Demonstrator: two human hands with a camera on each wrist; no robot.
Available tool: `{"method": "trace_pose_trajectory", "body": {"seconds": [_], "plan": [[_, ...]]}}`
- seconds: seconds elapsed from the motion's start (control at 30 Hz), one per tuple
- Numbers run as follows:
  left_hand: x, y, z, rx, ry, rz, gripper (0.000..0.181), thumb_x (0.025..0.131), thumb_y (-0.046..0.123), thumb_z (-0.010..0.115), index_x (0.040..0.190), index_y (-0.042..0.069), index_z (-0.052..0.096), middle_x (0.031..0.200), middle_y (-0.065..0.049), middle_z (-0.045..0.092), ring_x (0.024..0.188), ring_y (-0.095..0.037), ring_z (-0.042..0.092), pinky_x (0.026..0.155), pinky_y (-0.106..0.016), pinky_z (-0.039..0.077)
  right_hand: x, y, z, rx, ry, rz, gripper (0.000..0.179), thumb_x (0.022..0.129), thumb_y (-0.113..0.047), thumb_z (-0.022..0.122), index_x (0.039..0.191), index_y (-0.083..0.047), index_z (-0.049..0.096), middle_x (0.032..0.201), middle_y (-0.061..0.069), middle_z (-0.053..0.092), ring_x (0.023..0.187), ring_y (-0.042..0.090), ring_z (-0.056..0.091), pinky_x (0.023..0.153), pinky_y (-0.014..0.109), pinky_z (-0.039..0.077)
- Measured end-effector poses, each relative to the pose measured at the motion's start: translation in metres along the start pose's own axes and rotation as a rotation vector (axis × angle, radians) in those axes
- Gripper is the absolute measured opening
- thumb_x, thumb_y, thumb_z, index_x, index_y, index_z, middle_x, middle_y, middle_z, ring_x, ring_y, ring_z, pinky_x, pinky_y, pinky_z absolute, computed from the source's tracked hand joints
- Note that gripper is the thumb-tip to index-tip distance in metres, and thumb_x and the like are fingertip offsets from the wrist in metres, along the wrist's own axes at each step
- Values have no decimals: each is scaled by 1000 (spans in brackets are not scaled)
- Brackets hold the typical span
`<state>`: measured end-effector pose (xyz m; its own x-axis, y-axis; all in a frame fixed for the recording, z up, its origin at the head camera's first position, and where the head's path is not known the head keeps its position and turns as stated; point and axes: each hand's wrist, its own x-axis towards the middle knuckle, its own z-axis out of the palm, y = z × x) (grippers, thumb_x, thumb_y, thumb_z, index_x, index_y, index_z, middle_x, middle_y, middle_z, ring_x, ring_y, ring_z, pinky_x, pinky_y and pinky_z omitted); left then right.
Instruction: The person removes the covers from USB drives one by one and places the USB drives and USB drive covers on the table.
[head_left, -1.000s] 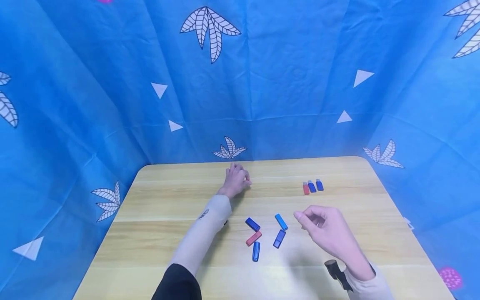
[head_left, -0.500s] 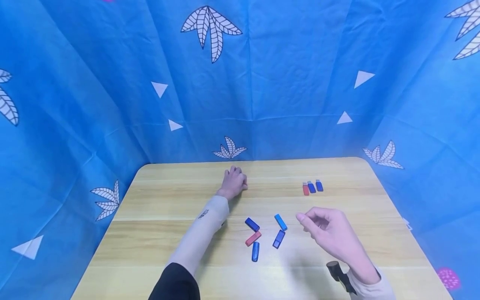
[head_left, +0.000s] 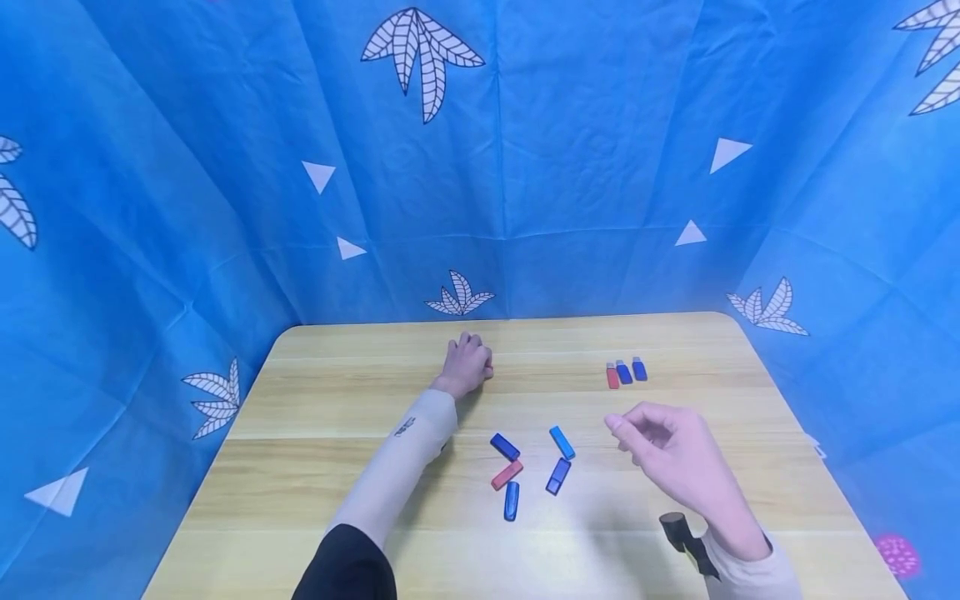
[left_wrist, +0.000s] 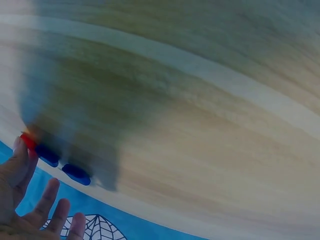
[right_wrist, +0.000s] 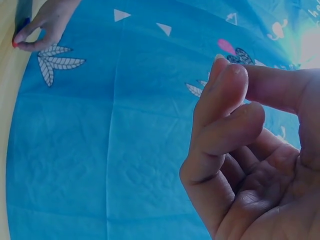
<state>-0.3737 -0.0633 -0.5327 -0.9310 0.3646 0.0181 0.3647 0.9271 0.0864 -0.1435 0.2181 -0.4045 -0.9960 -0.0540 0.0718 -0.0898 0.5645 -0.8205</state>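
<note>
Table [head_left: 247, 500]: red piece [left_wrist: 28, 141] pinched in left hand [head_left: 465, 367].

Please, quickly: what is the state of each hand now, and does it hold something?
Left hand: closed, pinching a small red piece at the table's far side.
Right hand: open, fingers loosely curled, nothing visible in it.
</note>
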Motion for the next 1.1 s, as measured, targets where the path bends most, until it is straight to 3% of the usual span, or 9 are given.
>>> {"method": "trace_pose_trajectory", "body": {"seconds": [0.23,0.47,0.6,0.73,0.9,1.1], "plan": [[-1,-2,-1,-51,3,22,9,91,23,76,91,14,73,113,-10,64,114,-29,49,99,-49,42,3,3,-9,-13,46,29,29,98,-41,66,90,-14,74,77,2,71,65,10,64,60,26,54],[-6,-7,3,-43,15,27,7,90,20,78,90,15,72,111,-9,64,112,-29,50,96,-47,42,6,8,-15,-27,65,55,32,99,-44,64,94,-14,75,83,3,73,69,10,66,63,26,54],[-9,-10,1,-95,65,26,27,90,23,78,114,13,71,124,-12,63,122,-31,50,102,-49,42,8,10,-18,-41,113,44,34,99,-44,63,96,-12,75,83,4,74,69,10,66,61,26,54],[-15,-9,-6,-174,181,4,43,92,24,76,131,13,63,134,-14,62,127,-33,51,104,-50,41,17,14,-16,-82,179,-12,32,100,-40,64,97,-10,75,83,6,76,67,9,66,60,25,53],[-38,5,-25,-310,285,9,36,96,28,71,127,12,65,130,-10,68,120,-30,59,101,-47,45,35,21,-2,-134,206,-35,24,99,-32,66,100,-9,73,88,10,77,76,14,67,67,26,52],[-83,34,-46,-557,336,27,21,99,25,66,114,11,71,104,-4,75,93,-19,69,85,-33,58,61,30,27,-167,98,11,20,97,-24,67,106,-6,71,98,14,75,84,23,68,71,33,54]]}}
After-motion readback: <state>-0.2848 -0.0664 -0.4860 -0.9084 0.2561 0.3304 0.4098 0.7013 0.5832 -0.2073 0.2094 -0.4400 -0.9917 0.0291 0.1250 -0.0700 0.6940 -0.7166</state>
